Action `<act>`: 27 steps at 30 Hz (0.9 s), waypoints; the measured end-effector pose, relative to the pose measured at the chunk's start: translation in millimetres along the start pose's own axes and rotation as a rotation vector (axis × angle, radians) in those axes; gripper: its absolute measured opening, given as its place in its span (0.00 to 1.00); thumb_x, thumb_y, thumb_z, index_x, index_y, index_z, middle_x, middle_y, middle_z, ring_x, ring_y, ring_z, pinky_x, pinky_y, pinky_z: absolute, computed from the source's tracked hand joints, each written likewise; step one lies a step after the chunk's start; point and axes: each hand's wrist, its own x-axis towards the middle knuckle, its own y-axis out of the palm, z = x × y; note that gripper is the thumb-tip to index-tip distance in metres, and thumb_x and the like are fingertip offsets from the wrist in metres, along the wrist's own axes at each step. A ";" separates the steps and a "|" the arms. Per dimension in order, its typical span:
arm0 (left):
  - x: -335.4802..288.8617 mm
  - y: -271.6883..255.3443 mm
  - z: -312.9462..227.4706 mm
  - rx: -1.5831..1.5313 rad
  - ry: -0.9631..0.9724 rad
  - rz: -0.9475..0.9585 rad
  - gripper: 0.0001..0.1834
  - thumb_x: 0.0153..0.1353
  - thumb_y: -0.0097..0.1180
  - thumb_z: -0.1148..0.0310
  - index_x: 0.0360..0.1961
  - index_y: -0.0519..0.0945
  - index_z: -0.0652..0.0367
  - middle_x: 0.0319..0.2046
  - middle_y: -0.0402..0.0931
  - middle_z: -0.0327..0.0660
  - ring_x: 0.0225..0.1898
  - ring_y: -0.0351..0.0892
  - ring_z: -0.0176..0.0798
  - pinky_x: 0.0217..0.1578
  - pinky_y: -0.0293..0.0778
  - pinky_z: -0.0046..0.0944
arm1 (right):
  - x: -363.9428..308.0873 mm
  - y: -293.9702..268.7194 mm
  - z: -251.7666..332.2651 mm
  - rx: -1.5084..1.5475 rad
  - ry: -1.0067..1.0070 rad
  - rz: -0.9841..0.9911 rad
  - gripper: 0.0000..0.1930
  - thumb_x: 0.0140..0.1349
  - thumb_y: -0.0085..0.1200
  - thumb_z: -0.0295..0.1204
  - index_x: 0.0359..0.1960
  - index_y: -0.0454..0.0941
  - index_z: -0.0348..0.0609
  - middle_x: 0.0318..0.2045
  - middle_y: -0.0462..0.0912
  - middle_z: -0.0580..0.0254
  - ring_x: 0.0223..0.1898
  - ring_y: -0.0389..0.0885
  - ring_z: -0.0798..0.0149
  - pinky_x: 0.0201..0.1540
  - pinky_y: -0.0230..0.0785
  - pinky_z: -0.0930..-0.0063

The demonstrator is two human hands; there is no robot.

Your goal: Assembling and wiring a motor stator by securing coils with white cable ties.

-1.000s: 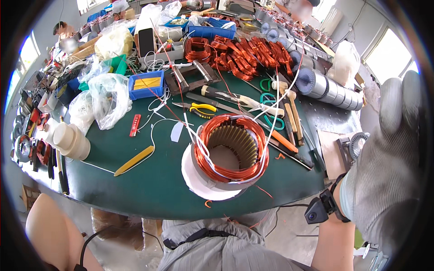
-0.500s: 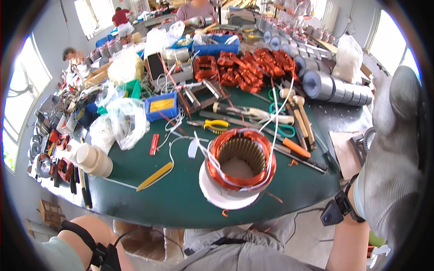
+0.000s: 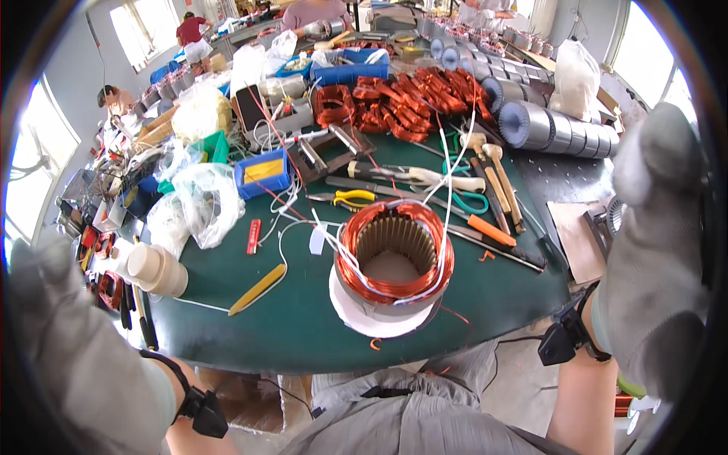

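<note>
- Blown-out windows [image 3: 641, 57] light my surface [image 3: 227, 334] brightly from both sides.
- My left hand [image 3: 83, 349] blurs near the dark rim.
- Fisheye distortion curves straight edges.

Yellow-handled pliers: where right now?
Head view, near centre: the yellow-handled pliers lie on the green tabletop, just beyond the copper-wound stator and right of the blue tray.

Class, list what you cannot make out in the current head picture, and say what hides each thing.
All in the head view:
Left hand: fingers blurred, fading into the dark left rim.
Right hand: fingertips blurred, outer side lost in the dark right rim.
White disc: partly covered by the copper-wound stator.
Person in mauve: head cut off by the top edge.
</note>
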 end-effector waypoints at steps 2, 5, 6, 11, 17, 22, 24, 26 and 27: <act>-22.6 -88.4 -40.2 0.829 0.099 -0.026 0.23 0.75 0.39 0.60 0.61 0.69 0.67 0.56 0.74 0.58 0.50 0.77 0.51 0.58 0.71 0.50 | 5.1 6.4 31.1 0.072 -0.063 -0.019 0.25 0.69 0.53 0.54 0.40 0.79 0.41 0.60 0.71 0.37 0.45 0.71 0.61 0.46 0.66 0.67; -14.2 -49.7 -8.6 0.238 -0.022 0.138 0.27 0.71 0.41 0.64 0.67 0.67 0.67 0.62 0.68 0.58 0.57 0.72 0.52 0.63 0.63 0.55 | -10.9 -20.1 -1.0 -0.057 -0.028 0.054 0.42 0.64 0.59 0.52 0.71 0.59 0.38 0.55 0.77 0.44 0.39 0.74 0.63 0.44 0.69 0.71; -24.3 -53.2 6.0 0.334 -0.073 0.118 0.26 0.71 0.42 0.64 0.66 0.67 0.66 0.61 0.69 0.56 0.55 0.73 0.50 0.62 0.64 0.53 | -18.4 -2.6 -0.2 0.023 0.150 0.080 0.39 0.63 0.61 0.48 0.70 0.62 0.39 0.53 0.79 0.49 0.38 0.76 0.66 0.44 0.70 0.71; -66.8 -62.1 51.2 0.404 -0.485 -0.077 0.18 0.68 0.43 0.76 0.57 0.74 0.68 0.53 0.78 0.45 0.52 0.77 0.35 0.57 0.69 0.38 | -95.7 -26.4 -47.5 -0.007 0.580 0.147 0.19 0.61 0.51 0.18 0.56 0.76 0.37 0.47 0.82 0.57 0.42 0.81 0.69 0.47 0.74 0.72; -128.4 -117.9 70.6 0.517 -0.908 -0.098 0.16 0.70 0.45 0.75 0.55 0.76 0.68 0.47 0.78 0.40 0.48 0.76 0.31 0.55 0.70 0.33 | -174.2 -53.6 -106.7 -0.598 0.491 0.878 0.20 0.57 0.62 0.33 0.53 0.80 0.48 0.54 0.78 0.53 0.57 0.75 0.46 0.60 0.68 0.55; -119.3 -94.3 85.7 0.467 -0.954 -0.032 0.15 0.69 0.46 0.75 0.54 0.76 0.68 0.45 0.78 0.40 0.49 0.76 0.32 0.55 0.69 0.33 | -199.7 -25.8 -161.3 -0.464 0.392 1.042 0.23 0.56 0.62 0.35 0.55 0.78 0.47 0.60 0.74 0.50 0.62 0.71 0.44 0.62 0.66 0.52; -116.9 -89.1 93.5 0.443 -0.930 0.036 0.16 0.69 0.48 0.74 0.55 0.76 0.67 0.45 0.79 0.41 0.49 0.77 0.33 0.54 0.71 0.34 | -205.4 -30.1 -199.9 -0.587 0.381 0.980 0.24 0.56 0.62 0.35 0.54 0.77 0.42 0.58 0.75 0.47 0.60 0.73 0.44 0.61 0.66 0.52; -115.1 -88.2 90.8 0.503 -0.957 0.133 0.17 0.68 0.49 0.73 0.57 0.76 0.66 0.46 0.79 0.42 0.48 0.78 0.33 0.53 0.73 0.35 | -193.0 -22.4 -186.5 -0.602 0.384 0.879 0.23 0.55 0.62 0.33 0.54 0.77 0.41 0.57 0.75 0.46 0.60 0.72 0.43 0.61 0.67 0.52; -118.2 -92.3 91.5 0.532 -0.927 0.183 0.18 0.68 0.49 0.72 0.57 0.75 0.65 0.46 0.78 0.43 0.46 0.79 0.35 0.51 0.74 0.36 | -187.4 -18.3 -173.9 -0.545 0.414 0.851 0.23 0.55 0.63 0.32 0.54 0.77 0.41 0.58 0.75 0.46 0.60 0.72 0.42 0.61 0.66 0.52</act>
